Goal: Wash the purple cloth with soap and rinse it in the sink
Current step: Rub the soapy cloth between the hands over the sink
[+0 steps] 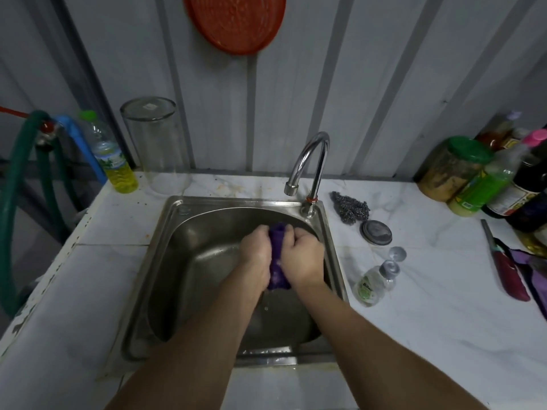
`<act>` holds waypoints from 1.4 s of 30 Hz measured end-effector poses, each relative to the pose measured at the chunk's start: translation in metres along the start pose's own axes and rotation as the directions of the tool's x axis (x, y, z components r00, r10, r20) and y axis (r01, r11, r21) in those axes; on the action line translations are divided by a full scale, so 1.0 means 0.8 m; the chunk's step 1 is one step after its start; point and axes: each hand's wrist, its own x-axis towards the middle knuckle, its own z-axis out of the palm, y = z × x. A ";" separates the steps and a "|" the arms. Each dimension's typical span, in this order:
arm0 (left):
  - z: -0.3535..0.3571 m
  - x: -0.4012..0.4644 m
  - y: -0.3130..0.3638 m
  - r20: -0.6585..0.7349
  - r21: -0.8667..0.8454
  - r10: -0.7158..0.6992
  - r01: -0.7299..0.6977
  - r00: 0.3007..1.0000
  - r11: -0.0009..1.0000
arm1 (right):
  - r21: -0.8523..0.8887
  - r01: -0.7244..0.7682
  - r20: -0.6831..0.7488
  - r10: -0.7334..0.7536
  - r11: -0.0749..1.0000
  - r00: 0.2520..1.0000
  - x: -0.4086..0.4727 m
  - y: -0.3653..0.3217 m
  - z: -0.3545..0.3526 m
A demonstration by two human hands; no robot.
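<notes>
The purple cloth (277,267) is bunched up between both of my hands over the steel sink (165,250). My left hand (257,250) grips its left side and my right hand (303,255) grips its right side, fingers curled round it. Most of the cloth is hidden by my hands; a strip shows between them, with a little foam on it. The chrome tap (310,161) stands at the sink's back right corner, and no water runs from its spout. A small clear soap bottle (371,284) lies on the counter right of the sink, its cap (397,253) off beside it.
A steel scourer (350,207) and a round metal lid (376,232) lie behind the soap bottle. Bottles and a jar (453,170) crowd the right back corner. A knife (506,267) lies at the far right. A tall glass (157,146), a yellow-liquid bottle (114,161) and a green hose (14,179) are on the left.
</notes>
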 end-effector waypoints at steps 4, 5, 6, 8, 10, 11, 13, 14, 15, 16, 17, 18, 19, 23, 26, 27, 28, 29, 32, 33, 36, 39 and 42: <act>-0.026 0.021 -0.007 0.077 -0.111 0.050 -0.041 0.996 0.993 | 0.031 0.253 0.008 -0.254 0.967 0.967 -0.050 -0.019 0.027; -0.026 0.015 -0.010 0.070 -0.067 0.042 -0.037 0.997 0.997 | 0.005 0.209 0.009 -0.209 0.978 0.978 -0.038 -0.020 0.028; -0.022 0.012 -0.013 0.079 -0.051 0.006 -0.002 0.997 0.999 | -0.037 0.138 0.006 -0.138 0.990 0.990 -0.020 -0.016 0.026; -0.010 0.002 -0.013 0.106 -0.024 -0.072 0.075 0.992 0.997 | -0.080 -0.021 0.021 0.023 0.997 1.000 0.014 -0.002 0.014; -0.002 -0.004 -0.011 0.128 0.019 -0.058 0.056 0.990 0.998 | 0.014 -0.144 0.101 0.142 0.989 0.985 0.036 0.018 0.005; -0.003 -0.007 -0.007 0.135 0.030 -0.048 0.044 0.990 0.999 | 0.082 -0.207 0.161 0.192 0.975 0.968 0.042 0.026 0.006; -0.011 -0.009 -0.001 0.205 0.029 -0.054 0.049 0.977 0.998 | 0.219 -0.418 0.333 0.336 0.882 0.881 0.042 0.031 0.007; -0.015 -0.005 0.003 0.247 0.035 -0.046 0.038 0.968 0.999 | 0.264 -0.557 0.442 0.414 0.788 0.795 0.039 0.031 0.004; -0.020 0.000 0.007 0.288 0.054 -0.031 0.016 0.957 0.998 | 0.287 -0.663 0.543 0.453 0.691 0.707 0.036 0.033 0.000; -0.026 0.005 0.012 0.327 0.074 -0.014 -0.011 0.945 0.997 | 0.293 -0.711 0.614 0.444 0.639 0.652 0.034 0.035 -0.004; -0.031 0.009 0.017 0.359 0.101 0.011 -0.051 0.933 0.994 | 0.298 -0.713 0.649 0.413 0.635 0.639 0.034 0.037 -0.009; -0.037 0.013 0.021 0.388 0.133 0.044 -0.103 0.921 0.986 | 0.320 -0.694 0.649 0.385 0.645 0.656 0.034 0.037 -0.013; -0.042 0.017 0.022 0.413 0.155 0.070 -0.145 0.908 0.977 | 0.357 -0.669 0.620 0.371 0.652 0.692 0.036 0.036 -0.017; -0.055 0.027 0.002 0.383 0.213 0.033 -0.123 0.923 0.969 | 0.574 -0.529 0.350 0.397 0.625 0.848 0.038 0.024 -0.016; -0.042 0.025 -0.014 0.247 0.092 -0.047 0.025 0.968 0.995 | 0.444 -0.214 0.147 0.165 0.870 0.975 0.023 0.010 -0.015; -0.036 0.026 -0.014 0.212 0.025 -0.068 0.064 0.975 0.998 | 0.352 -0.079 0.110 0.043 0.933 0.993 0.013 0.007 -0.018; -0.032 0.027 -0.011 0.177 -0.030 -0.080 0.087 0.981 0.996 | 0.247 0.068 0.085 -0.092 0.967 0.992 0.003 0.006 -0.021; -0.032 0.028 -0.008 0.158 -0.085 -0.087 0.101 0.984 0.991 | 0.149 0.226 0.064 -0.238 0.962 0.969 -0.009 0.005 -0.023; -0.034 0.021 -0.011 0.240 -0.179 -0.006 0.050 0.971 0.983 | -0.043 0.518 0.086 -0.513 0.854 0.854 -0.049 -0.003 -0.006; -0.031 0.014 -0.015 0.243 -0.200 0.044 0.006 0.969 0.980 | -0.075 0.517 0.077 -0.512 0.853 0.855 -0.055 -0.006 0.003; -0.018 0.005 -0.020 0.193 -0.206 -0.019 0.060 0.981 0.977 | -0.133 0.204 0.003 -0.206 0.970 0.979 -0.025 -0.012 0.015; 0.000 -0.002 -0.013 0.126 -0.083 -0.018 0.028 0.992 0.996 | -0.039 -0.345 0.089 0.347 0.938 0.934 0.032 -0.007 0.000; -0.004 -0.001 -0.003 0.062 -0.132 -0.009 0.017 0.998 0.991 | 0.011 -0.357 0.099 0.355 0.934 0.930 0.013 0.001 0.008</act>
